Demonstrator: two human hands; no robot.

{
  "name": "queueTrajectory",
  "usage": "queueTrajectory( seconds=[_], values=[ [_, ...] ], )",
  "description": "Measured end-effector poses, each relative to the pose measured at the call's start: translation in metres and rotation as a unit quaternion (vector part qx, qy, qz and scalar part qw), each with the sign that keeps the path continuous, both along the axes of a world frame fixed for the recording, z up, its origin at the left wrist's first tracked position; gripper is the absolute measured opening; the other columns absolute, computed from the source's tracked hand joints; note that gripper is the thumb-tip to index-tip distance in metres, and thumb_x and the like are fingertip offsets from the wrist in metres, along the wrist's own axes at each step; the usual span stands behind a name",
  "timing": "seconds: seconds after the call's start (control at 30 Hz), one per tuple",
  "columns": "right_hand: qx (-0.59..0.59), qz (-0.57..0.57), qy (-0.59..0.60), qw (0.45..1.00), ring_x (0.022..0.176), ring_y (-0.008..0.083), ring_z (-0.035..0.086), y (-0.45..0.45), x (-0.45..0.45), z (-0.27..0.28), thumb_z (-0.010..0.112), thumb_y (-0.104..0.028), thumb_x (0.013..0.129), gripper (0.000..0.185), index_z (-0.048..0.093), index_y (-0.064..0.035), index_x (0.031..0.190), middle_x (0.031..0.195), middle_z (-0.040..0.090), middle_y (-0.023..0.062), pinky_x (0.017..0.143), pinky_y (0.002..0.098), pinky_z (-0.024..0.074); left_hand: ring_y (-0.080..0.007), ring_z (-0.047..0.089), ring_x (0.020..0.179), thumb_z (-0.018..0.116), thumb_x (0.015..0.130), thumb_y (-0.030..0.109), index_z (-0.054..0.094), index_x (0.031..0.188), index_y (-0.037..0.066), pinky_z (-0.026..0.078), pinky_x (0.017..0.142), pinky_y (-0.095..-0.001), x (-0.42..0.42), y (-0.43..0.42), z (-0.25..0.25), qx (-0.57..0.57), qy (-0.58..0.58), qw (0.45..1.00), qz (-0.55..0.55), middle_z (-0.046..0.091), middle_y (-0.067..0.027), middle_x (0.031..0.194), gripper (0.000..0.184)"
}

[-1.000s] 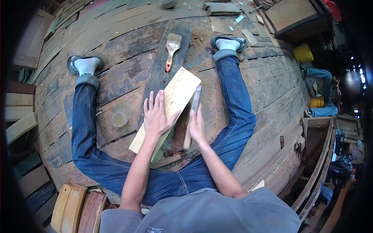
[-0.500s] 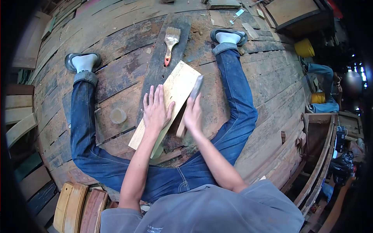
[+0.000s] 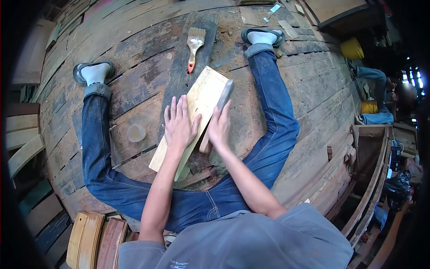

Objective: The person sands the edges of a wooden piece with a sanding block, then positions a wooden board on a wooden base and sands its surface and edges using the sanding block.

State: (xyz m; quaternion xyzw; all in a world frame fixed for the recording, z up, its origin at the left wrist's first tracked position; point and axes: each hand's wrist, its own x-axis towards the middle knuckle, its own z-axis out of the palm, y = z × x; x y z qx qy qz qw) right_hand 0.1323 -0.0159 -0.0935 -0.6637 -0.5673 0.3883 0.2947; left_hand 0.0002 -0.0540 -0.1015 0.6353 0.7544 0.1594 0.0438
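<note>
My left hand (image 3: pixel 179 125) lies on a pale wooden board (image 3: pixel 201 96), with its fingers stretched out over the top face. The board sits at a slant between my legs, partly over a dark plank (image 3: pixel 181 78). My right hand (image 3: pixel 219 127) is wrapped round a long wooden bar with a grey end (image 3: pixel 227 92), held along the board's right edge. The bar's bare wooden lower end shows beneath my hand; its middle is hidden by my fingers. Beyond the board, a paintbrush (image 3: pixel 195 42) with a red-tipped handle rests on the dark plank.
A small clear cup (image 3: pixel 136 133) stands on the plank floor (image 3: pixel 304 89) near my left leg. Curved wooden pieces (image 3: pixel 85 240) are stacked at lower left. A wooden frame (image 3: pixel 374 179) stands at right, near another person's legs (image 3: pixel 374 76) and yellow buckets (image 3: pixel 352 48).
My right hand and the grey-ended bar have shifted slightly along the board's edge, back toward me at the lower end. My left hand stays on the board. The view has tilted slightly.
</note>
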Motion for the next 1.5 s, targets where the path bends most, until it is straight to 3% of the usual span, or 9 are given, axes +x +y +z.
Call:
queueTrajectory(
  seconds=[0.1, 0.27, 0.47, 0.57, 0.77, 1.07, 1.17, 1.3, 1.5],
  values=[
    [-0.002, 0.062, 0.021, 0.998, 0.143, 0.0520, 0.039, -0.061, 0.007, -0.003, 0.041, -0.032, 0.111, 0.071, 0.008, 0.0046, 0.162, 0.156, 0.031, 0.0406, 0.117, 0.0518, 0.0343, -0.0356, 0.031, 0.152, 0.054, 0.102, 0.049, 0.031, 0.157, -0.003, 0.019, 0.124, -0.0497, 0.000, 0.000, -0.002, 0.003, -0.003, 1.000, -0.001, 0.046, -0.0180, 0.155, 0.080],
    [0.001, 0.049, 0.054, 0.997, 0.127, 0.0546, 0.055, -0.059, 0.024, -0.002, 0.056, -0.032, 0.105, 0.077, 0.016, 0.0034, 0.161, 0.142, 0.050, 0.0407, 0.106, 0.0536, 0.0464, -0.0359, 0.030, 0.152, 0.055, 0.101, 0.049, 0.031, 0.158, -0.001, 0.019, 0.123, -0.0497, -0.002, -0.001, -0.003, 0.013, -0.023, 1.000, -0.004, 0.046, -0.0175, 0.154, 0.079],
    [0.011, 0.096, 0.071, 0.993, 0.127, 0.0510, 0.058, -0.031, 0.023, -0.012, 0.063, -0.020, 0.095, 0.095, 0.000, -0.0048, 0.165, 0.146, 0.047, 0.0397, 0.106, 0.0498, 0.0504, -0.0377, 0.030, 0.152, 0.057, 0.099, 0.050, 0.031, 0.158, -0.002, 0.019, 0.124, -0.0521, -0.001, 0.000, -0.001, 0.007, -0.044, 0.999, -0.001, 0.046, -0.0188, 0.155, 0.082],
    [0.022, 0.068, 0.069, 0.995, 0.116, 0.0499, 0.066, -0.029, 0.014, -0.007, 0.062, -0.023, 0.097, 0.092, 0.003, -0.0084, 0.166, 0.131, 0.060, 0.0390, 0.099, 0.0515, 0.0536, -0.0369, 0.031, 0.151, 0.057, 0.100, 0.048, 0.031, 0.157, -0.002, 0.020, 0.123, -0.0510, -0.001, 0.000, -0.002, 0.013, -0.036, 0.999, -0.001, 0.046, -0.0189, 0.154, 0.081],
    [0.104, 0.045, 0.037, 0.993, 0.129, 0.0603, 0.049, -0.010, 0.002, -0.022, 0.048, -0.034, 0.106, 0.080, 0.002, -0.0049, 0.165, 0.143, 0.044, 0.0466, 0.108, 0.0539, 0.0455, -0.0368, 0.033, 0.150, 0.056, 0.100, 0.048, 0.032, 0.157, -0.003, 0.022, 0.123, -0.0500, -0.001, 0.000, -0.003, 0.017, -0.030, 0.999, -0.001, 0.047, -0.0190, 0.153, 0.080],
    [0.017, -0.011, -0.001, 1.000, 0.120, 0.0565, 0.058, 0.060, 0.009, -0.012, 0.042, -0.036, 0.109, 0.074, 0.004, -0.0052, 0.165, 0.129, 0.056, 0.0455, 0.106, 0.0567, 0.0451, -0.0375, 0.034, 0.150, 0.057, 0.101, 0.046, 0.032, 0.156, -0.003, 0.022, 0.122, -0.0505, 0.000, -0.001, 0.003, 0.009, -0.024, 1.000, -0.002, 0.046, -0.0191, 0.153, 0.079],
    [-0.076, 0.010, 0.045, 0.996, 0.122, 0.0572, 0.056, 0.018, 0.011, 0.005, 0.042, -0.036, 0.109, 0.074, 0.003, -0.0059, 0.165, 0.135, 0.053, 0.0447, 0.108, 0.0563, 0.0443, -0.0379, 0.034, 0.149, 0.057, 0.100, 0.046, 0.032, 0.156, -0.004, 0.023, 0.122, -0.0506, 0.000, -0.001, 0.001, 0.011, -0.024, 1.000, -0.001, 0.046, -0.0192, 0.153, 0.079],
    [0.011, 0.068, 0.063, 0.996, 0.135, 0.0563, 0.047, -0.049, 0.012, -0.020, 0.039, -0.034, 0.111, 0.074, -0.001, 0.0007, 0.163, 0.149, 0.039, 0.0447, 0.111, 0.0522, 0.0431, -0.0364, 0.032, 0.151, 0.053, 0.101, 0.049, 0.031, 0.157, -0.004, 0.022, 0.123, -0.0510, 0.000, 0.000, -0.001, -0.001, -0.016, 1.000, -0.002, 0.046, -0.0184, 0.154, 0.080],
    [-0.058, 0.005, 0.014, 0.998, 0.118, 0.0589, 0.058, 0.030, 0.009, -0.003, 0.035, -0.038, 0.111, 0.073, 0.000, -0.0036, 0.164, 0.127, 0.057, 0.0448, 0.105, 0.0565, 0.0468, -0.0362, 0.032, 0.151, 0.054, 0.101, 0.049, 0.031, 0.157, -0.004, 0.022, 0.123, -0.0510, 0.000, 0.000, 0.000, 0.008, -0.011, 1.000, -0.006, 0.046, -0.0184, 0.154, 0.080]
  ],
)
